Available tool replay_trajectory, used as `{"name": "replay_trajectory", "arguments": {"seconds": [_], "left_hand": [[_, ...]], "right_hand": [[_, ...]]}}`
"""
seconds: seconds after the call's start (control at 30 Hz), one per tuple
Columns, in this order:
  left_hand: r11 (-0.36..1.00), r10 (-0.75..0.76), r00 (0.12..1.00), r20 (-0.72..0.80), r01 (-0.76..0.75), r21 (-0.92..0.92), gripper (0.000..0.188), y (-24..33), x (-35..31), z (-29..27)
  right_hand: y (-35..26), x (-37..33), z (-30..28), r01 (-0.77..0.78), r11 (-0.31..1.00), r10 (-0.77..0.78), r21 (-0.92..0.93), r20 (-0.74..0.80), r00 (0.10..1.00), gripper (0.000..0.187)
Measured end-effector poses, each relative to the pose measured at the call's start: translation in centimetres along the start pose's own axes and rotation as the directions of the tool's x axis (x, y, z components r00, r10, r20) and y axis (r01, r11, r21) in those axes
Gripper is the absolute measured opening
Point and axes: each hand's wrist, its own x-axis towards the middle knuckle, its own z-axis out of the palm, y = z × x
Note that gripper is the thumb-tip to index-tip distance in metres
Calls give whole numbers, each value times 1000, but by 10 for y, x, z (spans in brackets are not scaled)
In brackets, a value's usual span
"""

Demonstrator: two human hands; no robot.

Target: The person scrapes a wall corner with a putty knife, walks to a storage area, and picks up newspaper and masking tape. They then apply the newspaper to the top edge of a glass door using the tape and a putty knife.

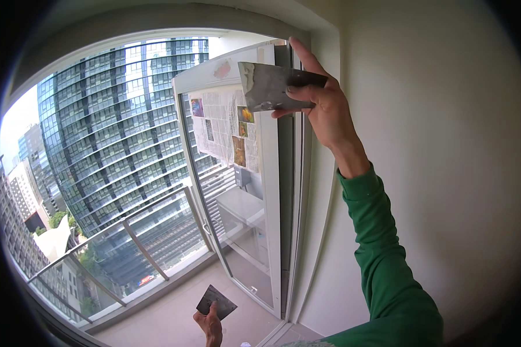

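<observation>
My right hand is raised at the upper part of the door frame. It grips a flat grey metal filler scraper, thumb across its face, with one finger stretched up along the frame. Pale paste clings to the scraper's left edge. Low in front of me, my left hand holds a second flat, dark metal scraper, its thumb laid on the plate. Behind the raised scraper stands the white-framed glass door, swung outward. A pinkish patch marks its top rail.
Newspaper sheets cover the door's upper glass. A balcony railing runs along the left, with a tall glass building beyond. A plain pale wall rises on the right. The balcony floor is tiled.
</observation>
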Motion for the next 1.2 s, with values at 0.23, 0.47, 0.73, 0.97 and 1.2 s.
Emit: {"name": "replay_trajectory", "arguments": {"seconds": [0.23, 0.47, 0.73, 0.97, 1.2], "left_hand": [[998, 68, 986, -154, -67, 11, 14, 43, -30, -11], [982, 102, 845, -525, -1, 189, 19, -2, -46, -66], [998, 55, 898, -437, -53, 17, 17, -4, -57, -84], [991, 33, 907, -419, -83, -101, 16, -8, -60, -79], [980, -100, 893, -439, 12, -198, 14, 37, -57, -69]], "right_hand": [[41, 77, 0, 4, 947, -23, 322, 54, 998, 95], [59, 106, 3, 115, 923, -122, 368, -3, 992, 79], [45, 115, 47, 188, 907, -184, 376, -45, 982, 73], [19, 113, 85, 234, 924, -245, 301, -4, 970, 60], [32, 9, 100, 44, 965, -89, 260, 162, 983, 98]]}}
